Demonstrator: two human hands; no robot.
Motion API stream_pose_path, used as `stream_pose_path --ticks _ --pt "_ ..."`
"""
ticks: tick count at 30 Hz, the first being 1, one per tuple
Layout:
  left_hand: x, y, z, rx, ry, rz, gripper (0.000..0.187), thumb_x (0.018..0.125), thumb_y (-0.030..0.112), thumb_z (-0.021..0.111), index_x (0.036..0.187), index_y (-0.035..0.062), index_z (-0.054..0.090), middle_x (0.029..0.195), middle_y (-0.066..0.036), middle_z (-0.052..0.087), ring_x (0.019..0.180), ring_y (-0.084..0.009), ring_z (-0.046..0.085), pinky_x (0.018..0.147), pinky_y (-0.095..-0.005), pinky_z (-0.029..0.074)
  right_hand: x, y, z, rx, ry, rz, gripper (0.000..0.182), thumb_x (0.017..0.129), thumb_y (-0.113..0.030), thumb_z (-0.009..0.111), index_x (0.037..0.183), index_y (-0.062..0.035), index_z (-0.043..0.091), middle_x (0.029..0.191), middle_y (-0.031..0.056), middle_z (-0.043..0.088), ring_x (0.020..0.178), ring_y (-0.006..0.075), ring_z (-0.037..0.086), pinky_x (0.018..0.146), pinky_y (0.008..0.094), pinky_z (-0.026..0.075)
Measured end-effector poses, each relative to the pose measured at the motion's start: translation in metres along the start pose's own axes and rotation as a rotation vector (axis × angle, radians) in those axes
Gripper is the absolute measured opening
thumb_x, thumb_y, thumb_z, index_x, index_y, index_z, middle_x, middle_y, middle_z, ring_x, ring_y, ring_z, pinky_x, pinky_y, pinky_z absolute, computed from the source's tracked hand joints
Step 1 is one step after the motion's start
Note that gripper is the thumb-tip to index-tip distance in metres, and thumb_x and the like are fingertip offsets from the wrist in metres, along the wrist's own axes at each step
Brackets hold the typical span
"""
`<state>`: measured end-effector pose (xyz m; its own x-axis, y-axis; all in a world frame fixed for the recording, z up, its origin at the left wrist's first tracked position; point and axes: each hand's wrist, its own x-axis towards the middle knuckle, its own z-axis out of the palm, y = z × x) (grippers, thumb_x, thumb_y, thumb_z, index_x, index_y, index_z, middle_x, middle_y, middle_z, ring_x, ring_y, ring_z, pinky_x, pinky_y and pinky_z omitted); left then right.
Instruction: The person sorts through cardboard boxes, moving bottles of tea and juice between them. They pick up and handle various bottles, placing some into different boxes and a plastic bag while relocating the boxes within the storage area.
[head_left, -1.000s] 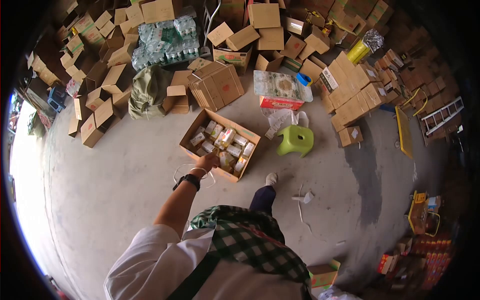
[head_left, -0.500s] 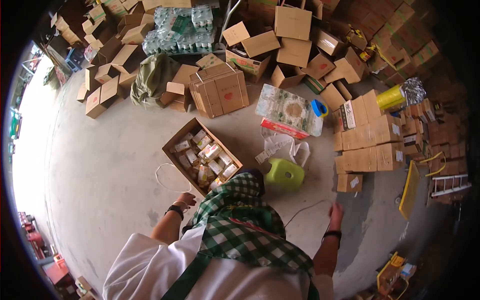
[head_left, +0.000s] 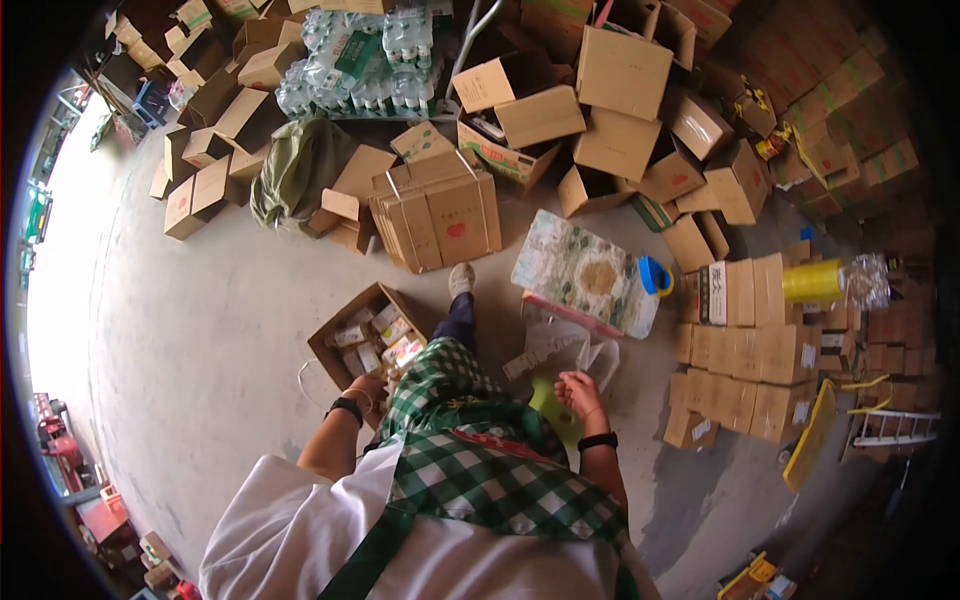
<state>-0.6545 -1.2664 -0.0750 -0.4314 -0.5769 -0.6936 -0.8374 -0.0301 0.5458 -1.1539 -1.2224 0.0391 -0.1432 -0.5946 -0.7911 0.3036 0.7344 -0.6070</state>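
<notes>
My left hand (head_left: pixel 369 391) is closed on a thin white strap (head_left: pixel 304 380), which bows out to the left in a loop. It is beside the near edge of an open cardboard box (head_left: pixel 318 350), filled with small light-coloured packages (head_left: pixel 368 355). My right hand (head_left: pixel 580 394) is raised above a green plastic stool (head_left: pixel 556 410), its fingers curled together. Whatever is between those fingers is too small to make out. The checked apron hides part of the box and stool.
A bundle of flattened cartons (head_left: pixel 440 225) stands ahead of my foot (head_left: pixel 461 280). To its right is a board (head_left: pixel 590 265) with a blue tape roll (head_left: pixel 652 276) on it. Stacked cartons (head_left: pixel 745 350) and a yellow cart (head_left: pixel 812 435) line the right side.
My right hand has moved in from the far right and up, over the stool. The strap's loop has shrunk, and the cord trailing to my right hand no longer shows. A foot has come into view.
</notes>
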Motion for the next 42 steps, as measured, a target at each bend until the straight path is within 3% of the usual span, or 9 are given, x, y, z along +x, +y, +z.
stream_pose_path --ticks 2,3,5,8,16,25,30,35,42 --pt "0.02 -0.001 -0.041 -0.083 0.112 -0.048 0.021 0.077 0.02 0.055 0.094 0.0082 0.058 0.086 -0.008 0.061 0.075 -0.0211 0.059 0.062 -0.0312 0.048 0.039 -0.026 -0.003 0.02 0.019 0.034 0.013 0.081 -0.021 0.056 0.088 -0.0102 0.054 0.072 0.0044 0.06 0.058 0.0142 0.057 0.05 0.0255 0.046" --pt "0.029 0.004 -0.077 0.485 0.192 0.254 0.023 0.079 0.021 0.055 0.097 0.0055 0.056 0.084 -0.007 0.061 0.075 -0.0183 0.061 0.059 -0.0312 0.049 0.064 -0.035 -0.006 0.058 0.126 0.058 0.012 0.081 -0.021 0.056 0.087 -0.0108 0.054 0.071 0.0043 0.06 0.056 0.0147 0.057 0.048 0.0263 0.046" --pt "0.073 -0.024 -0.118 0.752 0.027 0.272 0.022 0.082 0.022 0.053 0.096 0.0054 0.056 0.082 -0.007 0.061 0.069 -0.0169 0.06 0.055 -0.0295 0.048 0.108 -0.062 -0.006 0.064 0.291 0.136 0.012 0.079 -0.02 0.058 0.085 -0.0122 0.052 0.067 0.004 0.06 0.052 0.0151 0.057 0.044 0.0282 0.046" --pt "0.072 0.061 -0.227 -0.549 0.279 -0.293 0.016 0.072 0.017 0.058 0.079 0.0036 0.056 0.084 -0.012 0.059 0.081 -0.0258 0.057 0.068 -0.0342 0.047 0.163 -0.105 0.016 -0.025 0.291 0.268 0.013 0.079 -0.021 0.058 0.088 -0.0121 0.052 0.069 0.0032 0.06 0.053 0.014 0.057 0.045 0.0279 0.046" --pt "0.166 0.14 -0.362 -0.713 0.371 -0.317 0.022 0.081 0.017 0.051 0.094 -0.0011 0.057 0.076 -0.01 0.062 0.067 -0.0162 0.06 0.062 -0.0277 0.048 0.282 -0.276 0.108 -0.199 0.147 0.057 0.027 0.073 -0.031 0.064 0.088 -0.0103 0.055 0.078 -0.0009 0.055 0.067 0.0135 0.05 0.054 0.0337 0.045" --pt "0.254 0.204 -0.395 -0.66 0.346 -0.274 0.04 0.078 0.031 0.06 0.095 -0.0042 0.056 0.077 -0.013 0.062 0.072 -0.0198 0.061 0.066 -0.029 0.048 0.4 -0.449 0.134 -0.426 0.351 -0.16 0.086 0.065 -0.052 0.066 0.13 -0.0113 0.026 0.136 0.0099 0.026 0.12 0.0312 0.032 0.083 0.0565 0.036" --pt "0.363 0.274 -0.448 -0.392 0.566 -0.134 0.066 0.07 0.047 0.063 0.103 -0.0085 0.052 0.089 -0.023 0.06 0.089 -0.0309 0.058 0.078 -0.0346 0.045 0.439 -0.501 0.12 -0.53 0.634 -0.168 0.086 0.063 -0.056 0.064 0.116 0.0082 0.042 0.12 0.0253 0.044 0.112 0.0336 0.043 0.09 0.0354 0.038" --pt "0.514 0.337 -0.474 -0.447 0.49 -0.296 0.086 0.065 0.063 0.057 0.108 -0.0103 0.047 0.105 -0.029 0.052 0.099 -0.0365 0.052 0.083 -0.0365 0.042 0.485 -0.518 0.097 -0.842 0.422 -0.288 0.078 0.064 -0.057 0.063 0.102 0.0105 0.051 0.1 0.0286 0.054 0.097 0.0367 0.053 0.082 0.0385 0.042" --pt "0.601 0.368 -0.459 -0.704 0.851 -0.389 0.041 0.071 0.018 0.053 0.103 -0.007 0.046 0.1 -0.029 0.054 0.095 -0.0438 0.05 0.082 -0.0401 0.041 0.505 -0.509 0.075 -0.504 0.101 -0.384 0.068 0.068 -0.05 0.064 0.1 0.0087 0.05 0.094 0.0249 0.057 0.092 0.0344 0.055 0.078 0.0369 0.043"
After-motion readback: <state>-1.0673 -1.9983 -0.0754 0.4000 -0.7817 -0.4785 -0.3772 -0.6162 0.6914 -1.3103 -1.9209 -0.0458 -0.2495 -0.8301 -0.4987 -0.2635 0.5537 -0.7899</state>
